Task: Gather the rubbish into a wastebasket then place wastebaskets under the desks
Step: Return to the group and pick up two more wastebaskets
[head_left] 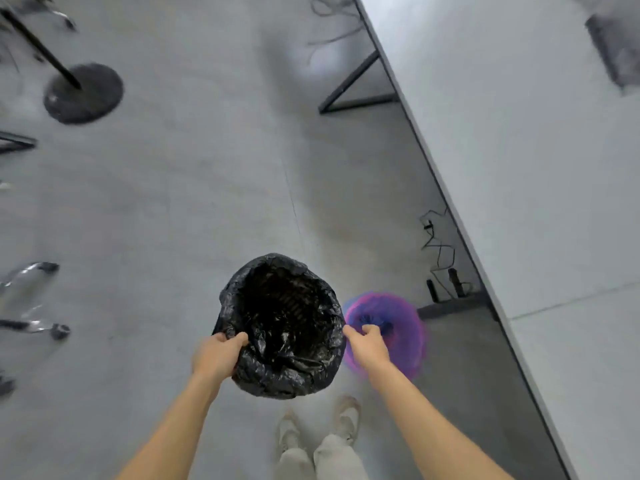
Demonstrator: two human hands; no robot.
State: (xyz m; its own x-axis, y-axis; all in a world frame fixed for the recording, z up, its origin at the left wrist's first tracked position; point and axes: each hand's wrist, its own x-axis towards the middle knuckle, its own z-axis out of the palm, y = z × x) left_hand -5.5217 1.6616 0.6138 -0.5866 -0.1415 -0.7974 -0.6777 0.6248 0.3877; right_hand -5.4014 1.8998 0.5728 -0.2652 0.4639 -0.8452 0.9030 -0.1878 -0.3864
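Observation:
A wastebasket lined with a crinkled black bag hangs above the grey floor in front of me, its inside dark and looking empty. My left hand grips its near rim, thumb over the edge. My right hand holds a second, pink and purple wastebasket by its rim, just right of the black one; motion blur smears it. The white desk runs along the right side.
Black desk legs and loose cables lie under the desk's edge. A black round stand base sits far left. Chrome chair legs show at the left edge. My shoes are below the baskets.

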